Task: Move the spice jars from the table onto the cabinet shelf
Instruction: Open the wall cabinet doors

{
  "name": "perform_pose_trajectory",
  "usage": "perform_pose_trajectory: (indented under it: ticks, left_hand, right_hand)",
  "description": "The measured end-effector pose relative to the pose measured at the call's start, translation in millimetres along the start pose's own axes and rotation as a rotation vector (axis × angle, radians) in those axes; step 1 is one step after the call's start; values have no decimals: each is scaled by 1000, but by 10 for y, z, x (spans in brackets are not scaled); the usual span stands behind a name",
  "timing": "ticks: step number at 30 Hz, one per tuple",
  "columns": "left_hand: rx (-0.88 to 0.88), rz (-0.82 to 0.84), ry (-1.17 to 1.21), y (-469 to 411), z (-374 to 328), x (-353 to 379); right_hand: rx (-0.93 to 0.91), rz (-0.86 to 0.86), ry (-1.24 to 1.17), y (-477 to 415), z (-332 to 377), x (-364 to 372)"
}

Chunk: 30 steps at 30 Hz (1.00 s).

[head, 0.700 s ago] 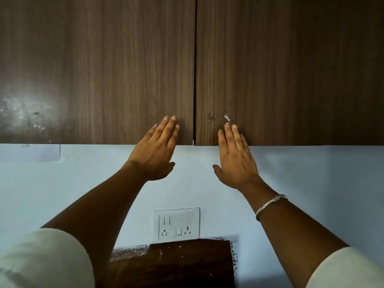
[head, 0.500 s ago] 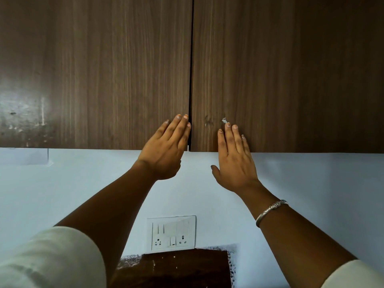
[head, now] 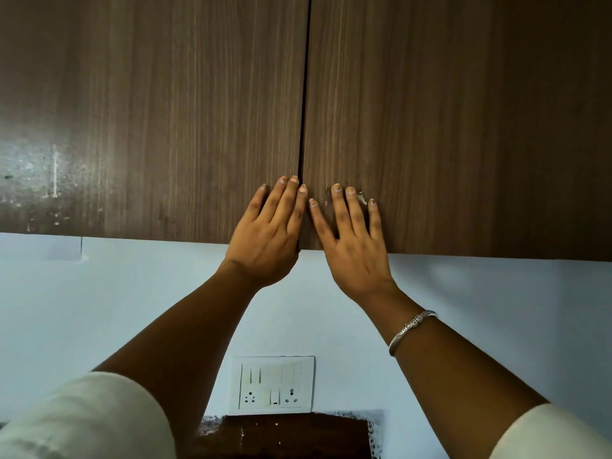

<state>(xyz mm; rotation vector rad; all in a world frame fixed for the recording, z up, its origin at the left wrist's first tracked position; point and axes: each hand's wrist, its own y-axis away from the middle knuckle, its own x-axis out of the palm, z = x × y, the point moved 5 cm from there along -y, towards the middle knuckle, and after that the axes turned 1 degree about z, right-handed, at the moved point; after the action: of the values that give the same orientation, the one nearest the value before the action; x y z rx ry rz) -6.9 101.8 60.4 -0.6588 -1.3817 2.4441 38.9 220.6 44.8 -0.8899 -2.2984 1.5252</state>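
1. Both hands have closed in on the seam between the two cabinet doors since the earlier frames. The left hand (head: 268, 233) now has its fingertips at the gap, and the right hand (head: 351, 240) has slid leftward and fanned its fingers.
2. Each hand lies flat with straight fingers against the wood and holds nothing. One is on the left door (head: 165, 127), the other on the right door (head: 463, 127), both just above the doors' lower edge. The left thumb is hidden, so I cannot tell whether it hooks under that edge.
3. Only a narrow dark gap shows between the doors, so they are still closed and the shelf behind them is out of sight.
4. No spice jars are in view. Only the far edge of the dark worktop (head: 284, 438) shows, just below a wall socket (head: 273, 384).
5. The step in hand looks like opening the cabinet. No handles are visible, so the fingers probably need to catch a door edge at the seam. Moving the jars seems to wait on that.
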Motion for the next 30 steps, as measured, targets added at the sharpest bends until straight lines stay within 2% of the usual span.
perform_pose_trajectory:
  ticks: [6, 8, 11, 15, 19, 22, 30]
  left_hand:
    - [-76, 179, 206, 19, -74, -80]
    - [-89, 222, 345, 11, -108, -176]
    - [-146, 270, 676, -12, -164, -407]
    - [-281, 225, 1037, -32, -242, -767]
    - [-377, 165, 1250, -12, -362, -1178]
    - [-305, 108, 1341, 31, -566, -1493]
    - [-111, -25, 1407, -37, -1482, -2329]
  right_hand:
    - [-70, 73, 22, 6, 39, -156]
    - [-73, 87, 20, 14, 25, -239]
    - [-55, 96, 13, 38, 3, -419]
    - [14, 78, -39, 124, -77, -766]
    - [74, -16, -119, 290, -263, -1224]
    - [160, -40, -156, 447, -471, -1571]
    - [530, -60, -264, 1053, -1198, -2564]
